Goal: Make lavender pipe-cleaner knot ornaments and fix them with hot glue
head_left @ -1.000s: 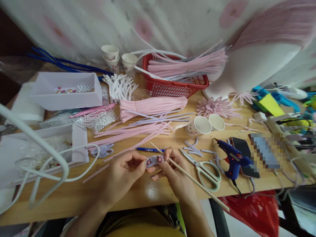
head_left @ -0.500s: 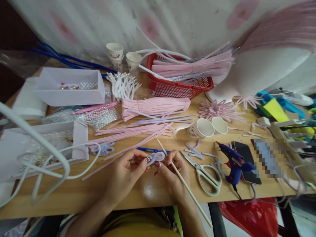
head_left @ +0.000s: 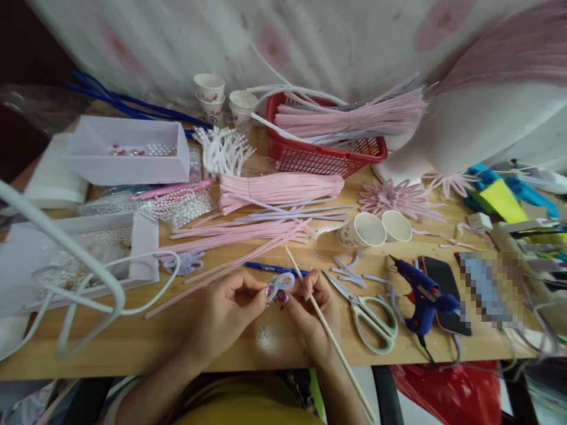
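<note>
Both of my hands meet at the front middle of the wooden table (head_left: 133, 348). My left hand (head_left: 225, 313) pinches one end of a small looped lilac pipe cleaner piece (head_left: 280, 284). My right hand (head_left: 312, 307) pinches its other end, and a long thin wooden stick (head_left: 336, 348) runs through the same fingers, slanting from the table down past its front edge. Just beyond my fingers lies a blue pen (head_left: 272, 268).
Green-handled scissors (head_left: 370, 307) and a blue glue gun (head_left: 423, 292) lie right of my hands, beside a phone (head_left: 443, 283). Pink pipe cleaner bundles (head_left: 279, 189), a red basket (head_left: 323, 153), paper cups (head_left: 367, 230) and white boxes of beads (head_left: 124, 159) fill the back and left.
The lilac piece has been opened from a flat strip into a loop between my fingers. The stick has swung more upright. The camera view shifted slightly.
</note>
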A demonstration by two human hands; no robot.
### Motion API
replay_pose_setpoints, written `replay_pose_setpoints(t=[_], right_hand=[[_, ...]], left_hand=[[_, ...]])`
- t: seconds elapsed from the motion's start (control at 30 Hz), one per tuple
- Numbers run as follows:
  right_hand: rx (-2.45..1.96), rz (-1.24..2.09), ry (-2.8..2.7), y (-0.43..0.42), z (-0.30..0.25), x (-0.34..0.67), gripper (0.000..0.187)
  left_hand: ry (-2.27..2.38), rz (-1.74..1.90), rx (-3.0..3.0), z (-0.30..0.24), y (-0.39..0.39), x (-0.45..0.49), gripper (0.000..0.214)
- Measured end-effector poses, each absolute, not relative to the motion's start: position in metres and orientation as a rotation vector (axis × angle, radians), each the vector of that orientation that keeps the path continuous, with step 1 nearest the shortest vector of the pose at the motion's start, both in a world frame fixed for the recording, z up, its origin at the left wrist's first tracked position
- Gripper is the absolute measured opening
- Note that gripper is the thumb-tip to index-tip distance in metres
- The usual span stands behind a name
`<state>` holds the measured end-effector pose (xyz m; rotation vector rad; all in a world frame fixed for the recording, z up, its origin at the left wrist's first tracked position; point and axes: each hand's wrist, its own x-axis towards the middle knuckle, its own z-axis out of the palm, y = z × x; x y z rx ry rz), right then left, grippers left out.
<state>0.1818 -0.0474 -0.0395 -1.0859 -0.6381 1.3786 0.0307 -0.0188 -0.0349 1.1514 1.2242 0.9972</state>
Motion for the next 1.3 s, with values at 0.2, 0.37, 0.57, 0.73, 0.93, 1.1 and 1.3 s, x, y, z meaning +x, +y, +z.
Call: replay_pose_setpoints(t=[0.2, 0.37, 0.57, 0.73, 0.93, 1.1, 1.3], right_hand=[[-1.074, 1.357, -0.665, -0.05, -0.041, 0.181, 0.041], [-1.092, 1.339, -0.701, -0.05, -0.041, 0.18, 0.041], [-1.047, 1.409, -0.687, -0.049, -0.04, 0.185, 0.04], [-1.039, 1.498, -0.738, -0.049, -0.033, 0.192, 0.039], [-1.025, 1.548, -0.66, -0.047, -0.035, 0.191, 0.047], [-1.035, 1.458, -0.578, -0.047, -0.042, 0.192, 0.043], [-1.064, 1.351, -0.616, -0.049, -0.043, 0.187, 0.043]], left_hand=[[1.218, 1.079, 1.328, -0.041, -0.019, 0.03, 0.011], [1.218, 1.159, 1.529, -0.042, -0.021, 0.03, 0.014], [1.136, 1.233, 1.905, -0.045, -0.024, 0.027, 0.017], [1.031, 1.216, 1.947, -0.043, -0.019, 0.021, 0.017], [1.01, 1.076, 1.818, -0.038, -0.012, 0.014, 0.015], [1.022, 0.984, 1.559, -0.039, -0.014, 0.015, 0.017], [1.031, 0.978, 1.078, -0.041, -0.022, 0.028, 0.025]])
